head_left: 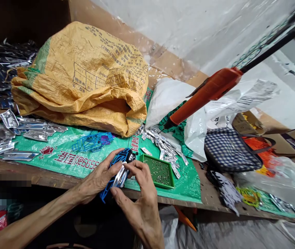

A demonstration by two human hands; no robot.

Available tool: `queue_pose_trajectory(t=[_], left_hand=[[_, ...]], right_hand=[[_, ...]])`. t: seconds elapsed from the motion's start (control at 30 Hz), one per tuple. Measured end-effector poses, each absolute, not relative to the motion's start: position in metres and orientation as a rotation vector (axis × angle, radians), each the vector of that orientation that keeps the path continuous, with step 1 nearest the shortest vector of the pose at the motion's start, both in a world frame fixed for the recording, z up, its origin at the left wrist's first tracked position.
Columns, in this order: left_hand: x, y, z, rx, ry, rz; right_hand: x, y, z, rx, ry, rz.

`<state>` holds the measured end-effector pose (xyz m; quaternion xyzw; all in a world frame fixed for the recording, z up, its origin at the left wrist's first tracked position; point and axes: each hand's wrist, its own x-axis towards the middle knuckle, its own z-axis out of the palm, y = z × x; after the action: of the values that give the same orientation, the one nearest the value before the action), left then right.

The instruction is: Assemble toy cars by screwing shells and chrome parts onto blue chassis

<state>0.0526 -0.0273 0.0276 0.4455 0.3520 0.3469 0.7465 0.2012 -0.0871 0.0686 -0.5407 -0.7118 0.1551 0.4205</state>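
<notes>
My left hand (99, 180) grips a blue plastic frame piece (117, 159) with a small black part at its top end. My right hand (139, 193) pinches a small silver foil packet (119, 177) held against that blue piece. Both hands hover over the front edge of a green printed sheet (67, 155) on the wooden bench. A small green tray (159, 170) of tiny parts sits just right of my hands. Another blue and purple plastic frame (93, 141) lies on the sheet behind them.
A big yellow woven sack (85, 76) lies at the back. Silver foil packets (163, 145) are scattered centre and left (12, 131). An orange-handled tool (209, 91) leans over white plastic bags (178, 103). A checked pouch (227, 150) and cardboard boxes stand right.
</notes>
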Motion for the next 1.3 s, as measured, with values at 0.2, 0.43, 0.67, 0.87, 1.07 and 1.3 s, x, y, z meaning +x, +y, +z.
queue_pose_trajectory(t=[0.2,0.43,0.67,0.87,1.07,1.3], left_hand=[[0.048,-0.029,0.032,0.913,0.667,0.748],[0.049,-0.028,0.033,0.794,0.697,0.728],[0.049,-0.028,0.033,0.787,0.7,0.738],[0.048,-0.028,0.033,0.727,0.695,0.736],[0.051,-0.027,0.033,0.729,0.719,0.774],[0.053,-0.026,0.035,0.698,0.709,0.778]], right_hand=[[0.199,-0.09,0.068,-1.37,-1.703,0.468],[0.198,-0.09,0.054,-1.382,-1.661,0.463],[0.208,-0.083,0.06,-1.247,-1.745,0.495],[0.208,-0.08,0.059,-1.227,-1.713,0.489],[0.207,-0.082,0.057,-1.217,-1.695,0.485],[0.198,-0.081,0.048,-1.225,-1.68,0.335]])
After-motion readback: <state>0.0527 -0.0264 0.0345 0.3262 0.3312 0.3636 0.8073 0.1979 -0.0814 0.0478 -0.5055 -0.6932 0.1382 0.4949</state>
